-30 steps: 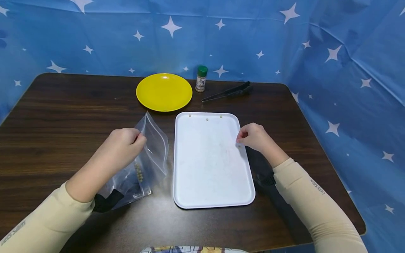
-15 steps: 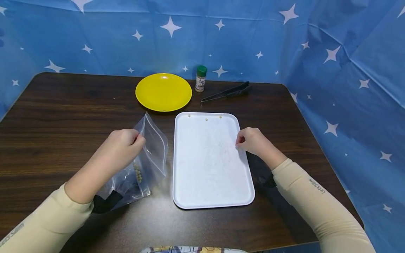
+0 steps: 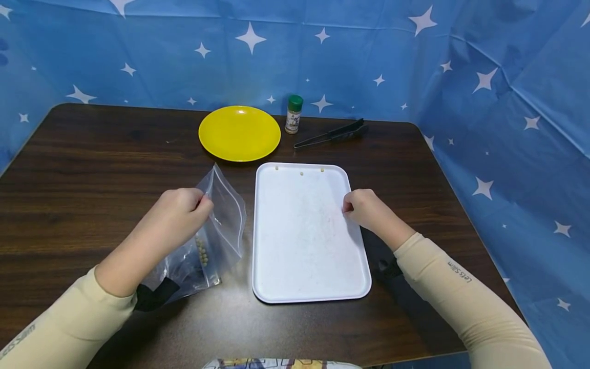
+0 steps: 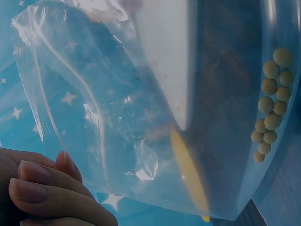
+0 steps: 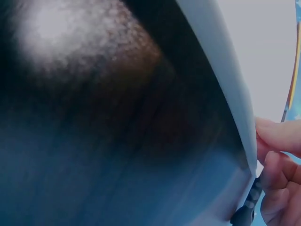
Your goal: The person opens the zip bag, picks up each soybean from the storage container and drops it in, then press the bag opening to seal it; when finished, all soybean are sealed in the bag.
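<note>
My left hand (image 3: 184, 210) pinches the upper edge of a clear zip bag (image 3: 223, 225) that stands left of the white tray (image 3: 304, 246). Several small tan beans (image 3: 201, 252) lie in the bag's lower part. The left wrist view shows the bag (image 4: 141, 117) close up, the beans (image 4: 272, 103) at its right side and my fingers (image 4: 42, 193) at the bottom left. My right hand (image 3: 364, 207) is curled at the tray's right rim. In the right wrist view its fingers (image 5: 278, 137) press on that rim (image 5: 225, 89). Three beans (image 3: 301, 173) lie along the tray's far edge.
A yellow plate (image 3: 239, 133) sits beyond the tray, with a green-capped spice jar (image 3: 293, 114) and black tongs (image 3: 332, 134) to its right. The dark wooden table (image 3: 92, 164) is walled by blue star-patterned sheeting on three sides.
My right hand slid a little toward me along the tray's right rim and now covers the spot where a single bean lay. The left hand and bag have hardly moved.
</note>
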Motion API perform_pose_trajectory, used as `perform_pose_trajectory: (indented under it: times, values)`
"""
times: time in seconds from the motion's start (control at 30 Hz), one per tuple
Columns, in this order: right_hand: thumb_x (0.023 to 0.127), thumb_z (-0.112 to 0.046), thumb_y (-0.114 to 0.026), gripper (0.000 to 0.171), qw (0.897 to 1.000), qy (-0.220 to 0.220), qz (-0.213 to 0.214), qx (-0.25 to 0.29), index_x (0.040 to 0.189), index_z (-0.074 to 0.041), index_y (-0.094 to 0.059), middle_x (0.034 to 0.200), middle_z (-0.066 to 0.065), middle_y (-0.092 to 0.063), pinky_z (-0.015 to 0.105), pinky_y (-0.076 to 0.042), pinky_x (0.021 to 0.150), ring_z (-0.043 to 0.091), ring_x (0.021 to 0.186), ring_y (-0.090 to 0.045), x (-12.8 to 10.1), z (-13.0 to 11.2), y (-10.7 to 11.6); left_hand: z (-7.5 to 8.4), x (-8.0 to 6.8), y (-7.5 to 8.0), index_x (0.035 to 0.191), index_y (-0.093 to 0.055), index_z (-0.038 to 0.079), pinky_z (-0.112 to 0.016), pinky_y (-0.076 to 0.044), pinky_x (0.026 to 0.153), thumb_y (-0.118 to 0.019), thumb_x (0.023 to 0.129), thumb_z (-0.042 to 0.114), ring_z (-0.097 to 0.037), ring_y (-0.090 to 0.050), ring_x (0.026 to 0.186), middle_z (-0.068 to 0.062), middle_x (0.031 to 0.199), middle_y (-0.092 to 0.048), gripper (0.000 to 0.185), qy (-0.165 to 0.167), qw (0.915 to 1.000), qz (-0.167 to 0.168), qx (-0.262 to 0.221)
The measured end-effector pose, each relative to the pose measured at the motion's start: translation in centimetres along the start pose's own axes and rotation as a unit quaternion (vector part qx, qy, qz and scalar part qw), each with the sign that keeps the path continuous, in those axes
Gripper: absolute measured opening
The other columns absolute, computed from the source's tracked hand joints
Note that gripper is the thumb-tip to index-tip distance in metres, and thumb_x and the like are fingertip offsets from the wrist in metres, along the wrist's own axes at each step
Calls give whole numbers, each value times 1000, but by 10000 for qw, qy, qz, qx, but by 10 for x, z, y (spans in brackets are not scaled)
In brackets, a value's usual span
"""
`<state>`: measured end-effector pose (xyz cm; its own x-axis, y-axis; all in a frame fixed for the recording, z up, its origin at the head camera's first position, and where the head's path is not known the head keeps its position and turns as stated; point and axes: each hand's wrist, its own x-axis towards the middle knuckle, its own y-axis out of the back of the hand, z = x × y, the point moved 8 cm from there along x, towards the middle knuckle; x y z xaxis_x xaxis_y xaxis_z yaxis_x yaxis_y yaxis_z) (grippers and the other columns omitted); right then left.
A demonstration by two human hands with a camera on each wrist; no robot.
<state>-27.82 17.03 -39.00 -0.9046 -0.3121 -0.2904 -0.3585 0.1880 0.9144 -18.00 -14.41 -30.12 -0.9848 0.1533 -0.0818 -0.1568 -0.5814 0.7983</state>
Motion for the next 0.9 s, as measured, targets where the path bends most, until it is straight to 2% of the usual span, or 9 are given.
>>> perform_pose_trajectory:
  times: [0.53,0.9]
  values:
    - [83,0,-64,5,9993,221,230,-187,80,-4,-64,76,8,-54,27,-47,58,21,70,-52,-6,-3,-1,-3,-1,1,65,-43,6,-33,-33,48,-36,96,20,-21,-34,46,-6,54,-36,35,133,9999,-64,-70]
    - [85,0,-61,8,9992,233,101,-305,79,-4,-57,76,8,-49,28,-45,58,21,70,-50,-6,-6,-5,-3,-3,3,64,-41,7,-33,-32,48,-35,96,18,-20,-32,45,-5,53,-35,34,117,9999,-60,-89]
